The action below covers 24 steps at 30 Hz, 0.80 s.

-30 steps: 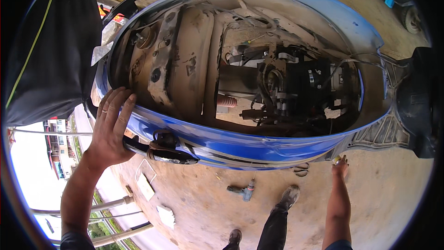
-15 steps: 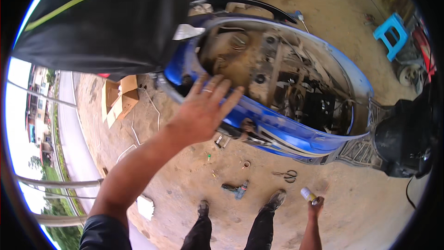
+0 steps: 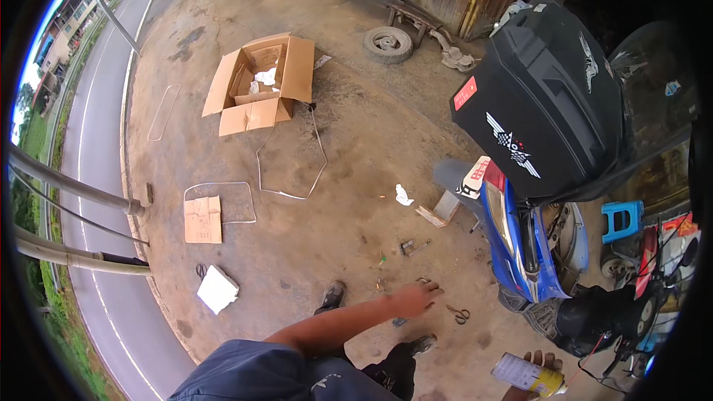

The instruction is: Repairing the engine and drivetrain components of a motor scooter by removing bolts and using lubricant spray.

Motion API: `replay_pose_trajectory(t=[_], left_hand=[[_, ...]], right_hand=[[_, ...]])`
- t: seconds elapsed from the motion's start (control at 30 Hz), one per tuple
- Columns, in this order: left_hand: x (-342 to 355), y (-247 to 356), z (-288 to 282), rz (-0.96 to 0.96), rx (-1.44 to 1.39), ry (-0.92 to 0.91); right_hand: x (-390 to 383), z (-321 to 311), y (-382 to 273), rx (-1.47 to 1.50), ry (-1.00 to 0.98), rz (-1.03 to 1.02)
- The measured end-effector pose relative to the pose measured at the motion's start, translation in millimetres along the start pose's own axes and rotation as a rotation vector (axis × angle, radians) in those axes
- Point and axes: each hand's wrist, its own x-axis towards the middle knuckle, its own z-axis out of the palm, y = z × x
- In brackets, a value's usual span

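My left hand (image 3: 417, 299) hangs in the air over the floor, its fingers loosely apart and nothing in them. Just right of it on the ground lies a pair of scissors (image 3: 460, 315). At the lower right my right hand (image 3: 546, 361) is closed round a grey-and-yellow spray can (image 3: 523, 373), which lies tilted on its side; part of the grip is hidden behind it. A thin red line runs beside the can's yellow end. The blue scooter (image 3: 512, 245) stands at the right, with a large black top box (image 3: 546, 96) at its rear.
An open cardboard box (image 3: 256, 115) stands on the concrete, near bent wire loops (image 3: 324, 160), flattened cardboard (image 3: 203, 220) and a white packet (image 3: 217, 289). A loose wheel (image 3: 388, 44) lies by the doors. A blue stool (image 3: 622, 221) is beyond the scooter; a road borders the left.
The view has swung left, away from the scooter's open body. My left hand has come off its blue side panel. My right hand, still holding the can, appears closer and larger.
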Motion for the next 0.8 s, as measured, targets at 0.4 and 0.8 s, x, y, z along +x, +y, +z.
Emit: replay_pose_trajectory(t=[0.4, 0.8], left_hand=[[-685, -300, -243, -1.797, -0.184, 0.846], [-471, -339, -348, -1.661, -0.877, 0.342]], right_hand=[[77, 350, 113, 0.012, -0.387, 0.536], [291, 624, 206, -0.473, -0.545, 0.213]])
